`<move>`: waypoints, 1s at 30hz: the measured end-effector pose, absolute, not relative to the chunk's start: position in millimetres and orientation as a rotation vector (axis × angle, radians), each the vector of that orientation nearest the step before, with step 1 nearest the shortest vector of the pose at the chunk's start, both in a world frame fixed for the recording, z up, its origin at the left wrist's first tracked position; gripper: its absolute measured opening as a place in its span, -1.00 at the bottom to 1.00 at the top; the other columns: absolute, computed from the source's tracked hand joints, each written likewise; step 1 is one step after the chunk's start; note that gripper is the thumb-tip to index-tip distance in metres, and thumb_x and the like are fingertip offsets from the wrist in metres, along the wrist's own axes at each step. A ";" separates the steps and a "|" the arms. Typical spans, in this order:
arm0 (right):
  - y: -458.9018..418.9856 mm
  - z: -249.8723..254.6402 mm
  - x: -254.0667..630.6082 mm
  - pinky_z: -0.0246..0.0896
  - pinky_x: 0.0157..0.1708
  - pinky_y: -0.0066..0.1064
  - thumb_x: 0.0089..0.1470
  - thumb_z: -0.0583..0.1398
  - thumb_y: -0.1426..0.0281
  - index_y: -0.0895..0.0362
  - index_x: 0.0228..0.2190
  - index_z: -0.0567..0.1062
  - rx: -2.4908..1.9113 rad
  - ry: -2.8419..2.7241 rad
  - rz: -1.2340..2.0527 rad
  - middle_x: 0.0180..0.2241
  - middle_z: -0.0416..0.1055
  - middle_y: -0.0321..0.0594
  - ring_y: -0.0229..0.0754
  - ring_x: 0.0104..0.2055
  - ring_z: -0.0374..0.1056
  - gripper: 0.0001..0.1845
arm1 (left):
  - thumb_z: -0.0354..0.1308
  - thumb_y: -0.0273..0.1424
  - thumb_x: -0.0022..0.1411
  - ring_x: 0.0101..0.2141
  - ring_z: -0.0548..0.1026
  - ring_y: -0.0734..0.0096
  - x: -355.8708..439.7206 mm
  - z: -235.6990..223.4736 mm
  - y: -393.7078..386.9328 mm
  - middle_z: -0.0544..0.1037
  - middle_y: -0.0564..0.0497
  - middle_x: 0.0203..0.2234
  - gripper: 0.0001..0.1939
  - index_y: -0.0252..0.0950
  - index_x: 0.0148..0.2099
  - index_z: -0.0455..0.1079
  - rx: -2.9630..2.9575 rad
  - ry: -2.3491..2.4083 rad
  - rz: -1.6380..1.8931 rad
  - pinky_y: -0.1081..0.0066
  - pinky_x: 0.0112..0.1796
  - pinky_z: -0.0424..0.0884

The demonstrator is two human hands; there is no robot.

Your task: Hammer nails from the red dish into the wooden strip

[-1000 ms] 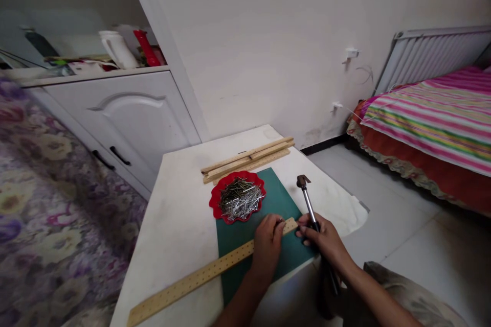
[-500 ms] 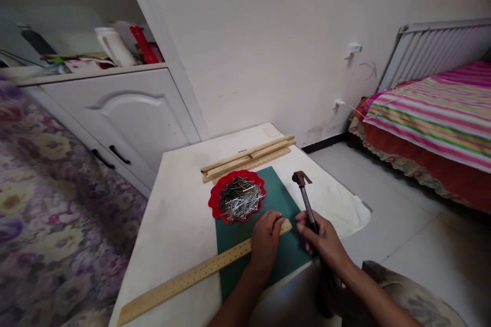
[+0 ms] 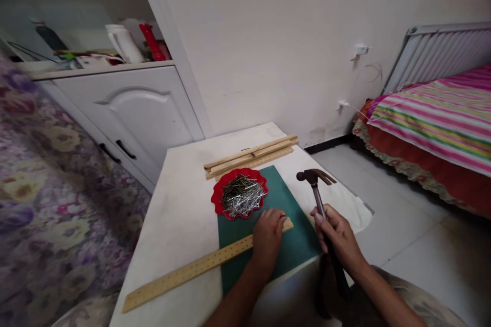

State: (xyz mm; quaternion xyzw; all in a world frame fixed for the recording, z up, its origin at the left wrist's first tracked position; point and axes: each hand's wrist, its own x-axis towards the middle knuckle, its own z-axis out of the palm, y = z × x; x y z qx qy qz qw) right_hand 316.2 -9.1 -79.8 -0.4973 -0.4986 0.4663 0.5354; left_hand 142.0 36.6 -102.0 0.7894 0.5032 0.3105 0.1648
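My left hand (image 3: 266, 235) lies across a long wooden strip (image 3: 187, 272) dotted with small holes, its fingers curled down close to the strip's right end. Something tiny shows at the thumb and forefinger tips, too small to make out. In my right hand (image 3: 337, 237) is a claw hammer (image 3: 313, 178), gripped by its dark handle with the head up and the claw pointing right. The strip rests partly on a green mat (image 3: 299, 237). A red scalloped dish (image 3: 216, 195) full of silver and darker nails (image 3: 243, 196) stands just beyond my left hand.
Several wooden strips (image 3: 251, 156) lie together at the back of the white table (image 3: 180, 184). A wall stands behind it, with a white cabinet (image 3: 141, 107) at left. Flowered fabric (image 3: 65, 204) hangs at left, and a bed with a striped cover (image 3: 441, 107) is at right.
My right hand has moved right, away from my left hand and the strip's end. The hammer has turned so its claw shows side-on. My left hand stays on the strip.
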 end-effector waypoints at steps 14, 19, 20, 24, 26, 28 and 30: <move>-18.8 -90.4 306.7 -0.13 -0.80 -0.60 0.13 0.07 0.17 0.12 -0.28 0.31 -1.148 -1.213 1.331 -0.70 0.18 -0.53 -0.45 -0.82 0.01 -0.73 | -0.12 -0.38 0.30 -0.33 0.37 0.41 140.3 -103.3 38.6 0.42 0.03 -0.40 -0.77 -0.26 -0.34 0.32 2.412 1.477 0.764 0.47 -0.32 0.23; -12.7 -102.3 295.6 0.04 -0.79 -0.59 0.06 0.10 0.10 0.13 -0.31 0.31 -1.212 -1.098 1.271 -0.43 0.44 -0.28 -0.39 -0.72 0.23 -0.66 | -0.14 -0.39 0.30 -0.32 0.38 0.40 132.2 -103.6 44.4 0.42 0.02 -0.41 -0.75 -0.26 -0.33 0.33 2.403 1.485 0.791 0.46 -0.30 0.25; -10.8 -103.5 293.2 0.07 -0.79 -0.58 0.04 0.11 0.08 0.13 -0.30 0.31 -1.232 -1.068 1.274 -0.38 0.46 -0.23 -0.37 -0.69 0.28 -0.63 | -0.13 -0.39 0.30 -0.33 0.38 0.40 130.9 -104.0 45.8 0.42 0.02 -0.41 -0.76 -0.26 -0.33 0.33 2.395 1.497 0.801 0.46 -0.30 0.25; -3.1 -104.0 282.8 0.26 -0.69 -0.51 0.01 0.12 0.05 0.13 -0.24 0.29 -1.218 -0.999 1.284 -0.23 0.46 -0.10 -0.27 -0.57 0.42 -0.57 | -0.10 -0.40 0.28 -0.33 0.38 0.40 128.8 -105.8 49.4 0.42 0.03 -0.41 -0.80 -0.26 -0.32 0.34 2.341 1.516 0.860 0.44 -0.28 0.26; 0.4 -103.9 278.0 0.31 -0.66 -0.47 0.01 0.12 0.05 0.13 -0.23 0.28 -1.195 -1.005 1.280 -0.20 0.45 -0.08 -0.22 -0.52 0.45 -0.57 | -0.09 -0.40 0.27 -0.32 0.39 0.40 129.0 -106.5 49.6 0.43 0.03 -0.40 -0.81 -0.25 -0.30 0.34 2.312 1.503 0.880 0.44 -0.27 0.27; 3.3 -104.6 275.3 0.28 -0.68 -0.48 0.03 0.11 0.07 0.13 -0.23 0.28 -1.184 -1.017 1.282 -0.21 0.44 -0.09 -0.23 -0.53 0.44 -0.59 | -0.10 -0.41 0.27 -0.33 0.39 0.41 129.2 -107.0 49.5 0.43 0.03 -0.39 -0.80 -0.25 -0.30 0.35 2.297 1.496 0.883 0.44 -0.29 0.27; 5.1 -104.9 276.5 0.22 -0.71 -0.52 0.05 0.11 0.09 0.13 -0.24 0.28 -1.175 -1.035 1.271 -0.29 0.44 -0.16 -0.28 -0.59 0.39 -0.62 | -0.10 -0.41 0.27 -0.33 0.39 0.40 129.0 -107.5 49.5 0.43 0.03 -0.39 -0.79 -0.25 -0.31 0.35 2.296 1.495 0.887 0.44 -0.30 0.27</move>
